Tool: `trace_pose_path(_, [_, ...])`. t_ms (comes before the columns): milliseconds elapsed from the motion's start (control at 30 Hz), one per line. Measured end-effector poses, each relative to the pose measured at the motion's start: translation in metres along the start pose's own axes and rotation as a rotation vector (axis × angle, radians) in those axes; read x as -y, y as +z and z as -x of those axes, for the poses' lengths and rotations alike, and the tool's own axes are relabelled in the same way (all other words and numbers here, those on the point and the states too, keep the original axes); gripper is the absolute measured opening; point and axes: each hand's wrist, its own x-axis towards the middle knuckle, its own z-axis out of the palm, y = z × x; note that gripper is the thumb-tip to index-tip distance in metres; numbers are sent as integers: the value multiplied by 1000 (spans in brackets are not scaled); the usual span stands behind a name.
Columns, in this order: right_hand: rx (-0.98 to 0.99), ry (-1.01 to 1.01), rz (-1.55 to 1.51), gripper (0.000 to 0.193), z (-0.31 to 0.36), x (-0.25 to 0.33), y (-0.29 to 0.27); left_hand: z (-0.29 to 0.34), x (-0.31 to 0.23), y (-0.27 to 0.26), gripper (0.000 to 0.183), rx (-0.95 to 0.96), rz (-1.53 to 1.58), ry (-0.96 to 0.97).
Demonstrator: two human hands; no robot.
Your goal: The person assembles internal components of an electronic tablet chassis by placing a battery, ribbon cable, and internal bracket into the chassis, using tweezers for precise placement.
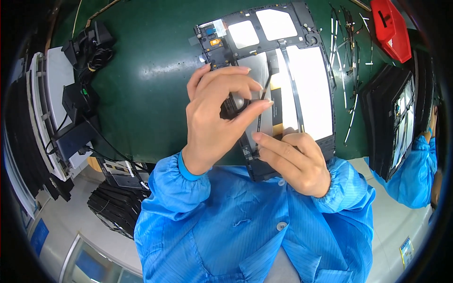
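Green bench point(151, 94) carries black-framed panel point(309, 85) at 1 o'clock, flat, likely for two-handed reach; left hand point(212, 115) at panel's 9 o'clock, grip closed on thin black strip point(266, 86); right hand point(297, 162) at 6 o'clock, fingertip by strip's lower end, perhaps steadying, grip cannot tell; one panel, two hands, one held strip.

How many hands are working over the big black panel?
2: the left hand over the left side of the panel, and the right hand over its lower part.
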Motion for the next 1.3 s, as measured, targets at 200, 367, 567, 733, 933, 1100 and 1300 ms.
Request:
trace_pose_path(200, [42, 66, -25, 19, -10, 7, -10, 35, 4, -16, 57, 33, -190, 146])
trace_pose_path(367, [33, 247, -297, 29, -13, 1, -19, 41, 0, -17, 74, 163, -300, 49])
trace_pose_path(567, [284, 170, -23, 64, -20, 5, -30, 13, 10, -7, 72, 169, -315, 108])
trace_pose_path(733, [508, 104, 151, 74, -9, 24, -32, 0, 13, -7, 47, 113, -277, 114])
trace_pose_path(933, [439, 134, 120, 76, -6, 22, -26, 5, -1, 3, 33, 37, -182, -47])
trace_pose_path(1100, [96, 304, -11, 63, -6, -2, -49, 14, -9, 25, 51, -293, 98, -164])
trace_pose_path(1300, [-88, 724, 18, 42, 40, -58, -50, 76, -52, 53, 69, -384, 610, -247])
